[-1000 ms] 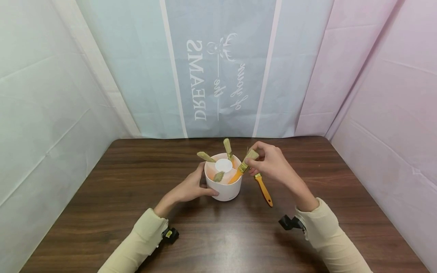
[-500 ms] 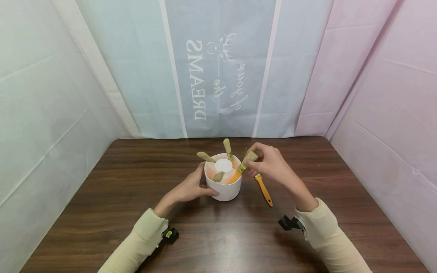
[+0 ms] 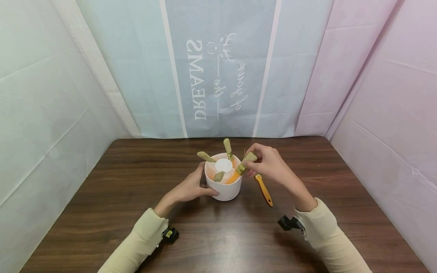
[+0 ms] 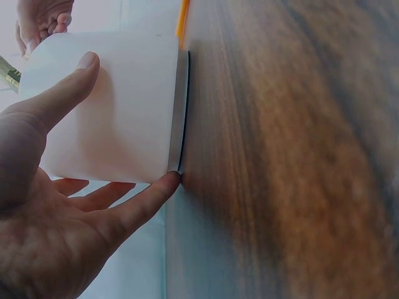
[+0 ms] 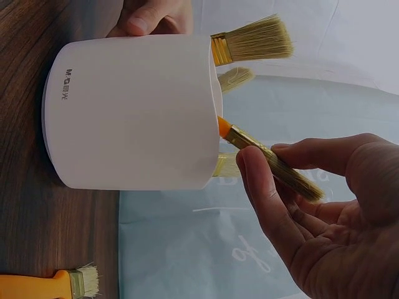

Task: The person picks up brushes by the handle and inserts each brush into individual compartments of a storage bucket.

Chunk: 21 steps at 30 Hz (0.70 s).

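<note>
A round white desk organizer with a raised middle cup stands on the table. My left hand grips its left side, thumb across the front wall. Between the thumb and fingers of my right hand is a paintbrush, bristles up. Its orange handle slants down into the right compartment. Three other brushes stand in the organizer: one at the back, one leaning left, and one at the front.
Another orange-handled brush lies on the dark wooden table, right of the organizer, its bristles toward my right hand. A printed cloth hangs behind the table's far edge, with pale cloth walls at the sides.
My right hand has shifted slightly left and down, and the held paintbrush has slid a little further into the organizer. My left hand and the brush on the table keep their places.
</note>
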Available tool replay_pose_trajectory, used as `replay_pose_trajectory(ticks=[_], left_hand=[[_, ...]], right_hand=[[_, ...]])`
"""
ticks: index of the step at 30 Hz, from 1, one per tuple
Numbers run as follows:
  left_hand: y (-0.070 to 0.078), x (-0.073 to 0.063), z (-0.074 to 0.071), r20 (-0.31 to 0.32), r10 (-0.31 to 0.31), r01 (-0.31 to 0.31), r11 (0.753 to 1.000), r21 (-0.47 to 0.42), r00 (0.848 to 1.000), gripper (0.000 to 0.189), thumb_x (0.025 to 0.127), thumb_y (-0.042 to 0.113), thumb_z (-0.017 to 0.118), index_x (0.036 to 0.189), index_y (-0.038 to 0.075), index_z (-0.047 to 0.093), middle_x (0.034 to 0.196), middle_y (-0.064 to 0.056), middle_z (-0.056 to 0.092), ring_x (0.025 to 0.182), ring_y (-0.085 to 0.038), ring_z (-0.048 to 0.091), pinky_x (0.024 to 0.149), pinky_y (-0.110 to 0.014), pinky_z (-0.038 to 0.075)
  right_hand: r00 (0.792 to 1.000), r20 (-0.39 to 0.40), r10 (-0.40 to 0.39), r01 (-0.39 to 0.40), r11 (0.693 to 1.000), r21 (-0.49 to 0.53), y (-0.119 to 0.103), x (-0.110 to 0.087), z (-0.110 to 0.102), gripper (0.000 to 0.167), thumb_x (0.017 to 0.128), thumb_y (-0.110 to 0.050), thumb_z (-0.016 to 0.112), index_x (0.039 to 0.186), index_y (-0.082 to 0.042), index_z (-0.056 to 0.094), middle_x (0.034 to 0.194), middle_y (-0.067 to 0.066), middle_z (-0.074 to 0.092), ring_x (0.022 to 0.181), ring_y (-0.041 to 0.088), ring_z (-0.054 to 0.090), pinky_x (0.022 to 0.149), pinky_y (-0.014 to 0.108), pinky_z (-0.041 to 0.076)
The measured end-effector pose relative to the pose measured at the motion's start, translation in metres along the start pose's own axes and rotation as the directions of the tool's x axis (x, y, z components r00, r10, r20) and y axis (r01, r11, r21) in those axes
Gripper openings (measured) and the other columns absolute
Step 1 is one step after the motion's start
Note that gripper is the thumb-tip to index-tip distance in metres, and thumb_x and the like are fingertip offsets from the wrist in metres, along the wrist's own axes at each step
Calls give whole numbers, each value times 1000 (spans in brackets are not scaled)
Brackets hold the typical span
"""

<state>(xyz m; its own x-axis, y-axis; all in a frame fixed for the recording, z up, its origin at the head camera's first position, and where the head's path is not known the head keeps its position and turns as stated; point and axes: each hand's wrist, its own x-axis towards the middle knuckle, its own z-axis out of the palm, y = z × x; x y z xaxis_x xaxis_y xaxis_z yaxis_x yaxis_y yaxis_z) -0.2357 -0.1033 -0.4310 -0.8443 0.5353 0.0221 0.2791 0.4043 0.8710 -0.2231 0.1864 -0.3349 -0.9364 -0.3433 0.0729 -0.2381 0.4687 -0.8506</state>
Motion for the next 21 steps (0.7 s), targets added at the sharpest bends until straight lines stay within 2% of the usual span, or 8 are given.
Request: replay_pose_trajectory(ticks=[4,11,21], left_hand=[[1,-1,0,-10,3,-3,1000,9,1000,109,81,27,90,161,15,18,160,-13,40,145,-28,46,108,-46,52],[0,0,-1,-10,-3,3,1000,18,1000,110,80,27,91,161,17,17,161,-10,39,146,-25,44,114,-49,46],[0,0,-1,-6,13,-13,1000,5,1000,109,82,28,90,161,13,17,160,-13,39,144,-29,47,107,-46,53]], right_hand=[[1000,-2,7,-7,1000,-15,1,1,1,19,95,-10,72,109,-2,62,93,22,76,72,29,77,61,35,63],[1000,-2,5,-5,1000,-11,1,2,2,20,95,-10,72,109,-1,62,91,18,76,73,29,77,61,35,63],[1000,-1,-3,3,1000,-10,1,1,3,20,95,-10,72,110,-1,61,91,17,76,71,25,76,60,35,63]])
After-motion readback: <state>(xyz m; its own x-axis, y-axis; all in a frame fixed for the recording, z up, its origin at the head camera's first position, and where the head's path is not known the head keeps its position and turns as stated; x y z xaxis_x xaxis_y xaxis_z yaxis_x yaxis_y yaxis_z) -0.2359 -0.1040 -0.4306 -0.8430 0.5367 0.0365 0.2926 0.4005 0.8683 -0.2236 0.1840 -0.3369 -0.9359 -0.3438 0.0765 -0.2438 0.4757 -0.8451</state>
